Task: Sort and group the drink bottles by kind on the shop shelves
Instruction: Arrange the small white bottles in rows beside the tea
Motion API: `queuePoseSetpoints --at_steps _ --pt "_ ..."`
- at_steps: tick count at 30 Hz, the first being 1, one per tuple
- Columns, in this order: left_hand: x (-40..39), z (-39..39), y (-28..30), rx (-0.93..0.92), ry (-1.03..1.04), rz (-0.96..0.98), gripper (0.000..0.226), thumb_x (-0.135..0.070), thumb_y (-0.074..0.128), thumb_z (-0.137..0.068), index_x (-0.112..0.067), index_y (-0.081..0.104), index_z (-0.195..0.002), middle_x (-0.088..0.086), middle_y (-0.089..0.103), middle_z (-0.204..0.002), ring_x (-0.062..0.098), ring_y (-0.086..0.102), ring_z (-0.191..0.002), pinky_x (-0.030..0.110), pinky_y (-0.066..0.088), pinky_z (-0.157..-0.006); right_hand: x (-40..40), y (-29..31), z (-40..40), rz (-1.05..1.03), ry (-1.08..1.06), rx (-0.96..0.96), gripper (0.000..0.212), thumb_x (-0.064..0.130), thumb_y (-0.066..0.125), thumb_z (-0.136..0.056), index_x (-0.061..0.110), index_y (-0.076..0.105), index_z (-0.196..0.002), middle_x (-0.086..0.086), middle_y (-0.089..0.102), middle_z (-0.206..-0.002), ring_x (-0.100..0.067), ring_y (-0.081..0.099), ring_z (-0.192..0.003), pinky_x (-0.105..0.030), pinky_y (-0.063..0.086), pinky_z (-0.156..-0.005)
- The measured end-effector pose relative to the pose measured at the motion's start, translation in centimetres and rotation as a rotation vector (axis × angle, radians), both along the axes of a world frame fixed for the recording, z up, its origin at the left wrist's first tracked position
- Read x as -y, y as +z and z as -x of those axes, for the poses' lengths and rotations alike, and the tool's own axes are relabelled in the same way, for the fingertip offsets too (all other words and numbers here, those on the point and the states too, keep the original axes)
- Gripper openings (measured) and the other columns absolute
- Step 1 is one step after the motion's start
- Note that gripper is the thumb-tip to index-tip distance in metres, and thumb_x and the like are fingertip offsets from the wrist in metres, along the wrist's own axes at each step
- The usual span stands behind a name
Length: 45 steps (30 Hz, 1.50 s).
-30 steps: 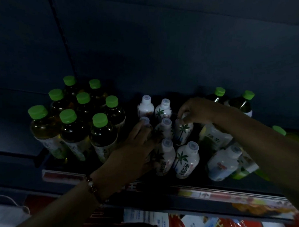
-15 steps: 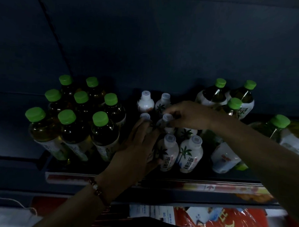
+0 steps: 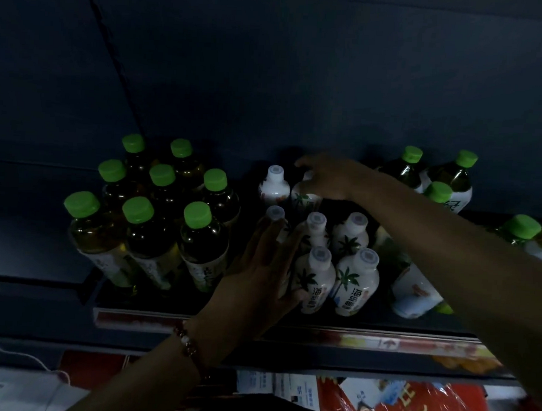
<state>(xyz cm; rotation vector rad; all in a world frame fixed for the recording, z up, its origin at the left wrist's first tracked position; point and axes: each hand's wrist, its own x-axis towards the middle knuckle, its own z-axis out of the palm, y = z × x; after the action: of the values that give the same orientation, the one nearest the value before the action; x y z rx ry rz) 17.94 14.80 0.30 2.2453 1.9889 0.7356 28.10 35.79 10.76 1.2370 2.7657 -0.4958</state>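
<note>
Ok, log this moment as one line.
left hand: flat against white bottles | right hand: gripping back-row bottle | shelf

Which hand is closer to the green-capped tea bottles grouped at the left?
Left. The left hand rests just right of the group of green-capped tea bottles; the right hand grips a white palm-printed bottle farther right.

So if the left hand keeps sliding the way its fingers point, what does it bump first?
Probably the white bottle at its fingertips; the left hand already looks to be touching it, though depth is unclear.
</note>
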Motion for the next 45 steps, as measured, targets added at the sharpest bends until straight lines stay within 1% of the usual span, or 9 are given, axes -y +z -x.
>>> queuePoseSetpoints --at_steps 3,9,14,21,27,31,35,42,45 --pt "0.1 0.2 -0.1 -0.013 -0.006 -0.044 0.093 -0.049 0.063 -0.085 -0.027 0.012 -0.159 0.009 0.015 -0.165 0.029 0.017 -0.151 0.039 0.034 -0.109 -1.5 -0.6 1.4 -0.074 0.058 0.184 0.041 0.031 0.068 -0.086 0.012 0.064 -0.122 -0.006 0.065 -0.118 -0.022 0.061 -0.103 -0.030 0.049 -0.084" --pt "0.5 0.1 0.2 -0.011 0.026 -0.090 0.086 -0.044 0.059 -0.086 -0.024 0.015 -0.158 0.013 0.024 -0.162 0.034 0.029 -0.145 0.040 0.041 -0.105 -1.8 -0.8 1.2 0.002 0.147 -0.044 0.029 0.024 0.077 -0.078 0.020 0.072 -0.107 0.012 0.063 -0.088 -0.007 0.058 -0.084 -0.017 0.041 -0.065" --pt "0.6 0.4 0.3 -0.027 0.017 -0.060 0.084 -0.045 0.056 -0.089 -0.025 0.013 -0.159 0.013 0.021 -0.163 0.034 0.029 -0.147 0.039 0.036 -0.109 -0.8 -1.3 2.3 0.079 0.192 -0.068 0.028 0.019 0.076 -0.078 0.017 0.072 -0.105 0.005 0.071 -0.095 -0.011 0.065 -0.088 -0.019 0.048 -0.074" --pt "0.8 0.7 0.3 -0.084 0.032 -0.064 0.085 -0.051 0.056 -0.088 -0.026 0.016 -0.159 0.009 0.022 -0.163 0.026 0.017 -0.144 0.037 0.032 -0.104 -0.7 0.0 5.7 0.019 0.143 -0.064 0.046 0.051 0.067 -0.083 0.028 0.061 -0.122 0.017 0.058 -0.104 -0.006 0.056 -0.098 -0.026 0.041 -0.083" --pt "1.0 1.0 0.3 -0.085 0.014 -0.012 0.088 -0.052 0.059 -0.089 -0.029 0.011 -0.159 0.008 0.016 -0.165 0.031 0.026 -0.148 0.038 0.031 -0.109 -2.3 -1.4 7.2 -0.108 0.144 -0.013 0.029 0.040 0.064 -0.086 0.013 0.069 -0.092 -0.002 0.071 -0.096 -0.021 0.066 -0.089 -0.035 0.052 -0.082" --pt "1.3 0.8 0.8 -0.045 0.019 0.027 0.087 -0.049 0.055 -0.089 -0.031 0.004 -0.157 0.010 0.010 -0.166 0.035 0.025 -0.148 0.047 0.039 -0.108 -3.6 0.3 3.4 -0.276 0.101 -0.038 0.024 0.034 0.063 -0.090 0.021 0.049 -0.075 -0.003 0.059 -0.091 -0.022 0.056 -0.086 -0.027 0.035 -0.073" --pt "1.6 0.2 1.2 -0.128 0.011 0.034 0.083 -0.032 0.069 -0.084 -0.024 0.025 -0.154 0.018 0.021 -0.163 0.040 0.039 -0.141 0.047 0.053 -0.091 -4.1 1.1 -0.7 -0.340 0.105 0.018 0.023 0.032 0.067 -0.086 0.012 0.063 -0.096 -0.011 0.067 -0.103 -0.031 0.062 -0.093 -0.033 0.045 -0.076" --pt "1.3 -0.7 1.9 -0.366 0.054 0.054 0.099 -0.018 0.088 -0.055 -0.017 0.049 -0.146 0.022 0.048 -0.146 0.042 0.059 -0.121 0.038 0.059 -0.064 -1.5 -1.1 -4.1 -0.032 0.079 0.029 0.021 0.035 0.070 -0.086 0.023 0.069 -0.104 0.011 0.065 -0.088 -0.010 0.061 -0.085 -0.025 0.043 -0.075" --pt "1.4 -0.7 1.9 -0.451 0.046 -0.051 0.082 -0.020 0.076 -0.065 -0.012 0.051 -0.143 0.026 0.046 -0.147 0.045 0.050 -0.131 0.046 0.054 -0.089 -0.8 -1.3 -3.9 -0.024 0.097 -0.039 0.023 0.034 0.070 -0.087 0.021 0.069 -0.107 0.008 0.066 -0.092 -0.011 0.061 -0.087 -0.023 0.040 -0.074"
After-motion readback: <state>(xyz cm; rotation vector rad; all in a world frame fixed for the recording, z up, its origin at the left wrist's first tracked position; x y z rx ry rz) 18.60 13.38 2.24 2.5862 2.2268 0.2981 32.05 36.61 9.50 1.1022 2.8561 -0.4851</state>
